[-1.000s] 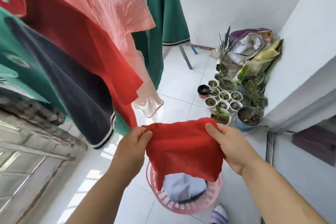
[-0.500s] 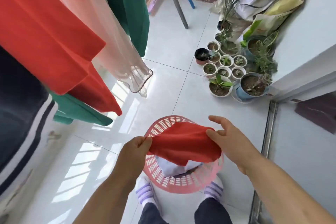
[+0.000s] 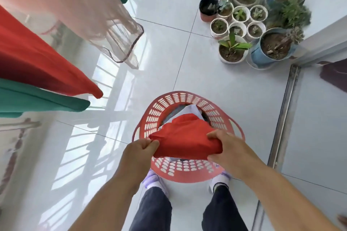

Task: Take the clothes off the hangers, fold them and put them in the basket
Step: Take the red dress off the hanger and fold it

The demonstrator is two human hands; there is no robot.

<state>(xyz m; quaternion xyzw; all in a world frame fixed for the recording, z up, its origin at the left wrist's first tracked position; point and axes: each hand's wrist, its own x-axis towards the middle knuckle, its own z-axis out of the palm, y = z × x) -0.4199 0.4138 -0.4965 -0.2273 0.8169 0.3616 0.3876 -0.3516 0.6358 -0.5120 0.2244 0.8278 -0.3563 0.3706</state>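
Observation:
A folded red garment (image 3: 185,139) hangs just above the mouth of the round pink basket (image 3: 174,171) on the floor in front of my feet. My left hand (image 3: 139,148) pinches its left end. My right hand (image 3: 223,143) grips its right end from above. A pale white-blue cloth (image 3: 191,109) lies inside the basket under it. Hanging clothes fill the upper left: a sheer pink dress (image 3: 84,11), a red shirt (image 3: 37,62) and a green garment (image 3: 37,102).
A cluster of potted plants (image 3: 249,24) stands on the white tile floor at the upper right. A metal door track (image 3: 285,114) runs down the right side, with a dark mat (image 3: 334,75) beyond it.
My view has tilted down to the floor. Both hands have lowered the red garment toward the basket mouth, and the garment is bunched smaller between them.

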